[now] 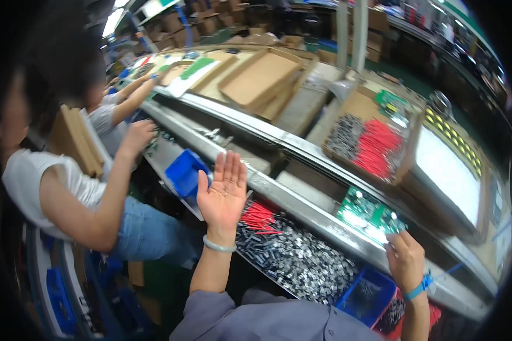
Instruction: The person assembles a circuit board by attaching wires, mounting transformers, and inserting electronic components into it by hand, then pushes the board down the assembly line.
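Observation:
My left hand [224, 196] is raised palm up with its fingers stretched out, a pale bangle round the wrist. Tiny specks may lie in its palm, too small to make out. My right hand [405, 258], with a blue band at the wrist, has its fingers pinched together at the near right corner of a green circuit board [355, 207]. Whatever the fingertips hold is hidden. The board lies on the metal conveyor rail and catches bright glare. Below and between my hands spreads a heap of small metal parts [301, 258], with red parts [259, 217] at its left end.
A blue bin [367, 298] stands right of the heap, another blue bin [185, 173] beyond my left hand. Across the rail is a cardboard tray [352, 108] with red and grey parts, beside a box [446, 176]. A co-worker [79, 199] sits close on the left.

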`<act>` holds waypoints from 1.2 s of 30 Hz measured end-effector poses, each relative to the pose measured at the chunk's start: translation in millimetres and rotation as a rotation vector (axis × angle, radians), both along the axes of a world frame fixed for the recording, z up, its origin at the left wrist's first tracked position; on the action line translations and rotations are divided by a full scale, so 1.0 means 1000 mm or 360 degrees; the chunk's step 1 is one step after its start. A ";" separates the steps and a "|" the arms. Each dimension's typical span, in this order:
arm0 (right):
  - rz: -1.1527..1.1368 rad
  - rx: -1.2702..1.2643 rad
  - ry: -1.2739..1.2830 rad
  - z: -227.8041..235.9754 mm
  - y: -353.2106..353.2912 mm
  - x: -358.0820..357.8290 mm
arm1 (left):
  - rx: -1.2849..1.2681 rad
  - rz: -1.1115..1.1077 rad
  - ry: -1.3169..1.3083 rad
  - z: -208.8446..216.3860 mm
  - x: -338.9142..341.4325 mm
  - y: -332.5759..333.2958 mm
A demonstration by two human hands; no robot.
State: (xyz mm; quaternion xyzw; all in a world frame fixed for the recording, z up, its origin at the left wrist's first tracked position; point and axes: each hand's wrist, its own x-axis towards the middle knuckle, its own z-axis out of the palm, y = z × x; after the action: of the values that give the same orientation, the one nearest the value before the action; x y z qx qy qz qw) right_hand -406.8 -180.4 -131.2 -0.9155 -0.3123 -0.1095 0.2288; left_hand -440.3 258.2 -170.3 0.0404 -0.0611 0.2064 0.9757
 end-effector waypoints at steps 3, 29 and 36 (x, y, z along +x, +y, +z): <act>0.0391 0.0237 0.0054 0.012 0.038 -0.001 | -0.0121 -0.0478 0.0160 0.008 -0.001 -0.077; -0.0222 0.0281 0.0266 -0.040 -0.017 0.014 | 0.0409 -0.2616 0.0799 -0.015 -0.042 -0.138; -0.0259 0.0061 0.0021 -0.057 -0.008 0.023 | 0.1502 -0.1950 0.1210 0.003 -0.045 -0.152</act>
State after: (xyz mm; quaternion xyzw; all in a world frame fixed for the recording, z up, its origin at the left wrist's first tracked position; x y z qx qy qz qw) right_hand -384.1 -188.5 -187.7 -0.9339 -0.2334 -0.1277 0.2387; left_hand -485.6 105.7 -167.5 0.4680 0.1794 -0.4310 0.7503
